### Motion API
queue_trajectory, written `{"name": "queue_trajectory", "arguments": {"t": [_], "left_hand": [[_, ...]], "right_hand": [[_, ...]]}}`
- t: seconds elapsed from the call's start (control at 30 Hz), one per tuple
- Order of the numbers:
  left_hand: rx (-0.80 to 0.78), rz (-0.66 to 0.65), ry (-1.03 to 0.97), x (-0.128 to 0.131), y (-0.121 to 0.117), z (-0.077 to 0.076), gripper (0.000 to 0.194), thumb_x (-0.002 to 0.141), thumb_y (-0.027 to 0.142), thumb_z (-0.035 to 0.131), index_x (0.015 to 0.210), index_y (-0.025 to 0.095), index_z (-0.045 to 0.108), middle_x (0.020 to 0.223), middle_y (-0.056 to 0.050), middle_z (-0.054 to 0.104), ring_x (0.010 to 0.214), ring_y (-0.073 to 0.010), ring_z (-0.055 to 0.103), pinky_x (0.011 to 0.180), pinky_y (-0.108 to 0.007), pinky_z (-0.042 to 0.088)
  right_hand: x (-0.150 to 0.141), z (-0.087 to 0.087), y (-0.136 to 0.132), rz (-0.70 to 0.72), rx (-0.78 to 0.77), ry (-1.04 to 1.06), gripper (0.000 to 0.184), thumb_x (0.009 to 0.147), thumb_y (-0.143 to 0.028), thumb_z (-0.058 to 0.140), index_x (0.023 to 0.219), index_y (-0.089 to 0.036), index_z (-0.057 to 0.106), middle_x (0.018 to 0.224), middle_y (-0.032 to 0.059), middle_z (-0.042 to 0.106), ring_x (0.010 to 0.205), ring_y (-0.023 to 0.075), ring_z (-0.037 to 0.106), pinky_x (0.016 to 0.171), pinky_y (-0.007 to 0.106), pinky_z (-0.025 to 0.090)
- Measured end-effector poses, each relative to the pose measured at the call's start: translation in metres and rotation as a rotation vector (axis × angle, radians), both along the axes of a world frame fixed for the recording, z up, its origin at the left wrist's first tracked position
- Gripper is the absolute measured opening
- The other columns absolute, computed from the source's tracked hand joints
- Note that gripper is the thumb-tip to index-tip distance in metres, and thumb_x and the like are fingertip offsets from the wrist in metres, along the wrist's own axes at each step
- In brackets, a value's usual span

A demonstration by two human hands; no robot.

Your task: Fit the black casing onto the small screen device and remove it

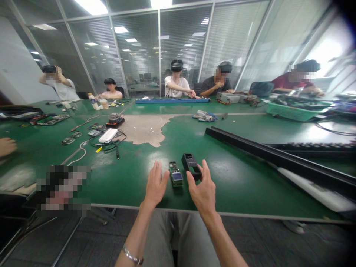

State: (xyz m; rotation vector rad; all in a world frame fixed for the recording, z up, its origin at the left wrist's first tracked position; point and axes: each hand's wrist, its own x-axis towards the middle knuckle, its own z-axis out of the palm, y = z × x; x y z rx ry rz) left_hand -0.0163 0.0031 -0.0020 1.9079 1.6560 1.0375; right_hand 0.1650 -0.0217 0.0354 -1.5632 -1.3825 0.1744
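My left hand (156, 184) is open, fingers together and stretched forward, just left of a small green circuit board (176, 174) with a little display on it. Nothing is in that hand. The board lies upright to my view on the green table. Right beside it rests a black plastic housing (189, 160) with a rectangular window and small cut-outs. My right hand (202, 190) is at the near end of this housing, thumb on its left and fingers on its right, spread apart. Whether the fingertips touch the housing is hard to see.
A long black metal rail (250, 148) slants across the right side, above a white strip (308, 185). Cables and a white adapter (108, 135) lie left. Gloves (204, 115), a green basket (294, 111) and a blue bar (172, 101) are farther back, where several people sit.
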Motion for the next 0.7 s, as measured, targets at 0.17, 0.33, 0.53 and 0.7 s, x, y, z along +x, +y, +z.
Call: {"name": "queue_trajectory", "arguments": {"t": [0.17, 0.33, 0.53, 0.7], "left_hand": [[-0.001, -0.007, 0.021, 0.001, 0.0, 0.002, 0.073, 0.098, 0.061, 0.028, 0.152, 0.012, 0.029, 0.16, -0.013, 0.021, 0.149, -0.0221, 0.016, 0.122, -0.042, 0.016], [-0.002, -0.002, 0.022, 0.001, -0.001, 0.002, 0.072, 0.098, 0.061, 0.029, 0.152, 0.013, 0.029, 0.16, -0.012, 0.022, 0.149, -0.022, 0.016, 0.122, -0.043, 0.015], [-0.003, 0.002, 0.006, 0.002, -0.001, 0.004, 0.072, 0.098, 0.061, 0.028, 0.152, 0.014, 0.029, 0.16, -0.012, 0.022, 0.149, -0.0222, 0.017, 0.122, -0.043, 0.016], [0.0, -0.004, 0.005, 0.002, -0.001, 0.003, 0.071, 0.097, 0.061, 0.029, 0.151, 0.016, 0.029, 0.16, -0.012, 0.023, 0.149, -0.0221, 0.017, 0.122, -0.043, 0.016]], "right_hand": [[0.008, -0.025, -0.002, -0.008, -0.05, -0.043, 0.076, 0.09, -0.046, 0.053, 0.152, -0.012, 0.027, 0.136, 0.0183, 0.057, 0.121, 0.0307, 0.059, 0.101, 0.048, 0.047], [0.006, -0.031, -0.003, 0.016, -0.061, -0.068, 0.074, 0.09, -0.044, 0.051, 0.152, -0.011, 0.026, 0.138, 0.02, 0.056, 0.122, 0.0314, 0.058, 0.1, 0.048, 0.047], [0.007, -0.039, -0.002, 0.002, -0.047, -0.135, 0.081, 0.087, -0.044, 0.055, 0.152, -0.007, 0.024, 0.147, 0.0224, 0.044, 0.133, 0.0317, 0.047, 0.107, 0.049, 0.041], [0.008, -0.042, -0.001, -0.015, 0.003, -0.14, 0.084, 0.086, -0.048, 0.057, 0.152, -0.008, 0.023, 0.149, 0.022, 0.041, 0.134, 0.0317, 0.045, 0.109, 0.05, 0.039]]}}
